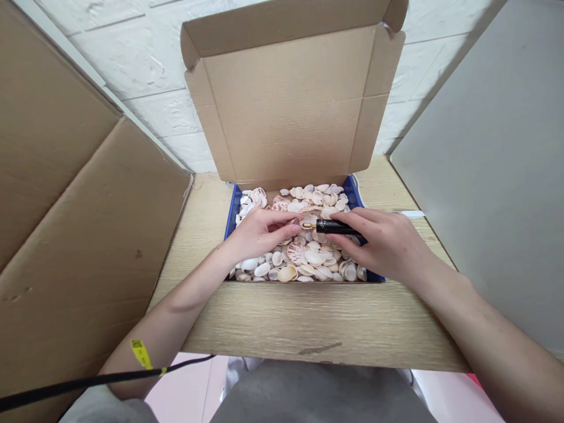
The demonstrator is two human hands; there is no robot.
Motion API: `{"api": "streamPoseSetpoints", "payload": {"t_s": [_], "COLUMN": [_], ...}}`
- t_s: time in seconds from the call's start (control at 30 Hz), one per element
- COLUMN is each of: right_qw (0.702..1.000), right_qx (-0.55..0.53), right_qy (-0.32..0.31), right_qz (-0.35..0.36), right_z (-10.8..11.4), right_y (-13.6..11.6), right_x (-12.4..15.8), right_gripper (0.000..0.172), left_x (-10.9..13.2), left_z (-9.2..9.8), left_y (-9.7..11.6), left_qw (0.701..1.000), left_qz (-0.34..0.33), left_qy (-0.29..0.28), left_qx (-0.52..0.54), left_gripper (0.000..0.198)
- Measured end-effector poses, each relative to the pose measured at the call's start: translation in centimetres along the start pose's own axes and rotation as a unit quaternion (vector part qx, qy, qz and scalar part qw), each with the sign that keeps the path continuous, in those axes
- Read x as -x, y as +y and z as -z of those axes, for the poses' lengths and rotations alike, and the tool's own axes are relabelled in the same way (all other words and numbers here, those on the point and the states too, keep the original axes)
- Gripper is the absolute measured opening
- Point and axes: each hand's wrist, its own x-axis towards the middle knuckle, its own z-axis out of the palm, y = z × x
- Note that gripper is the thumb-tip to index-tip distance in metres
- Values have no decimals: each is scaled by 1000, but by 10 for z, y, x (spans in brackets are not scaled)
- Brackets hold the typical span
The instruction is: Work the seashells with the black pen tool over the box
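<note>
My right hand (pixel 388 241) is closed around a black pen-shaped mini drill (pixel 326 227). Its gold tip points left, toward the fingertips of my left hand (pixel 259 235). Those fingers pinch a small pale pink seashell (pixel 296 222), mostly covered by the thumb and fingers. The drill's tip is close to the shell; contact between them cannot be made out. Both hands are above a blue-sided cardboard box (pixel 230 211) filled with white, cream and reddish-striped seashells (pixel 314 257).
The box's brown lid (pixel 291 111) stands raised against a white brick-patterned wall (pixel 110 53). A tall cardboard panel (pixel 88 235) borders the wooden table (pixel 282 323) on the left, a grey panel (pixel 493 147) on the right. A black cable (pixel 79 383) with a yellow tag crosses the lower left.
</note>
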Motion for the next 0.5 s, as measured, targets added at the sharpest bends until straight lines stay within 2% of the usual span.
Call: {"api": "streamPoseSetpoints", "payload": {"t_s": [0.23,0.4,0.5], "right_qw": [1000,994,992], "right_qx": [12,47,48], "right_qy": [12,86,110], "right_qz": [13,44,48], "right_z": [0,1,2], "right_y": [0,1,2], "right_x": [-1,-2,-3], "right_gripper": [25,17,16], "left_x": [-1,-1,-2], "left_z": [0,0,0], "left_y": [5,7,7], "left_qw": [1000,996,994], "left_qz": [11,39,46], "left_qy": [-1,14,6], "left_qx": [24,79,98], "left_gripper": [39,40,41]}}
